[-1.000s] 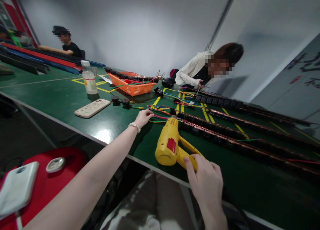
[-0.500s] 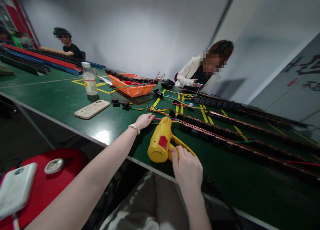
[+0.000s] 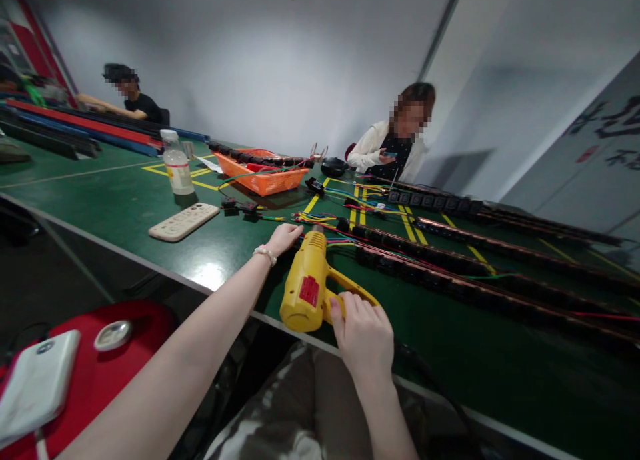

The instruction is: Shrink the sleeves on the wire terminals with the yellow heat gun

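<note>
Lower centre, right hand wrapped around yellow heat gun; left hand near coloured wires, grip unclear.

Green surface w/ yellow tape lines. On it: bottle, upright; beige phone case just in front; orange basket behind; blk connectors nr coloured wires; long blk/copper strips on R side; red + blue rails at far L.
</note>
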Available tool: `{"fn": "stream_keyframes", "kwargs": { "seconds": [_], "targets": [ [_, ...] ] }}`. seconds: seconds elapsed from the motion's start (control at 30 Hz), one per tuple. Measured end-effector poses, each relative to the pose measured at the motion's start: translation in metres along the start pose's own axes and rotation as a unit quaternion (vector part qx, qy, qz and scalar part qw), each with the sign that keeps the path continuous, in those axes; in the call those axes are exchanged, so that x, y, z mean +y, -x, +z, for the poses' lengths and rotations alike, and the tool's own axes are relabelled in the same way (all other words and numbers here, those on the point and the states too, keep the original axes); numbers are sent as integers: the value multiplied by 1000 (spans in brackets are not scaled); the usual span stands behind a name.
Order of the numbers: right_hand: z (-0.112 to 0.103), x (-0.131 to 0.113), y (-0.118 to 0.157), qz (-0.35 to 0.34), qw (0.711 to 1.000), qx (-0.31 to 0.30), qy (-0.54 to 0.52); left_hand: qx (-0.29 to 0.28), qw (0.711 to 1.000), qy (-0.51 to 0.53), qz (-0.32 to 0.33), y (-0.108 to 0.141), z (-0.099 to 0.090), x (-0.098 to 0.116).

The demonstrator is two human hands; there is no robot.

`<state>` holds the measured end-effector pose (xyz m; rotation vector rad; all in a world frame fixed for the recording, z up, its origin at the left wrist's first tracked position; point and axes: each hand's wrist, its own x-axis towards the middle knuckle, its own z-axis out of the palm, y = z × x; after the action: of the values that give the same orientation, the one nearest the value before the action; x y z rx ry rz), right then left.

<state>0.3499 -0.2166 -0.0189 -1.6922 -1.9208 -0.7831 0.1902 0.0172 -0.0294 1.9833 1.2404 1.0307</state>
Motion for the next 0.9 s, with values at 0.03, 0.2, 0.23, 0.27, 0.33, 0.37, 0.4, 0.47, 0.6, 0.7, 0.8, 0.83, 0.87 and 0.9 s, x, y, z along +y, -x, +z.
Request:
{"fn": "stream_keyframes", "kwargs": {
  "seconds": [0.03,0.2,0.23,0.27,0.33,0.37,0.4,0.47,0.6,0.7,0.8,0.83,0.87,0.9],
  "targets": [
    [0,0,1,-1,1000,5,-4,8,1000,-6,-4,0,-1,0],
    [-1,1,5,-5,1000,12,-21,68,996,-59,-14,3,-3,5],
    [-2,2,6,-6,1000,11,-24,73,995,-60,-13,3,-3,6],
    [-2,2,6,-7,1000,13,-28,75,995,-59,-13,3,-3,7],
    [-4,2,7,-11,999,15,-40,75,995,-57,-12,3,-3,8],
    [-4,3,7,-14,999,15,-49,78,995,-58,-9,3,-2,8],
    [-5,3,7,-16,998,14,-58,82,995,-61,-4,3,-2,8],
    [-6,3,7,-16,997,7,-69,92,993,-68,5,2,-1,7],
    [-7,3,6,-9,997,0,-71,100,992,-78,6,2,0,7],
    [-8,3,4,-5,998,2,-68,95,992,-80,-3,3,0,9],
    [-7,4,3,-3,998,4,-67,88,992,-88,-10,5,0,11],
    [-7,5,3,-2,998,5,-66,88,992,-91,-12,5,0,11],
    [-7,6,4,0,998,5,-65,90,991,-94,-14,6,1,12],
    [-6,9,5,1,998,5,-64,93,991,-95,-15,6,1,13]
  ]
}}
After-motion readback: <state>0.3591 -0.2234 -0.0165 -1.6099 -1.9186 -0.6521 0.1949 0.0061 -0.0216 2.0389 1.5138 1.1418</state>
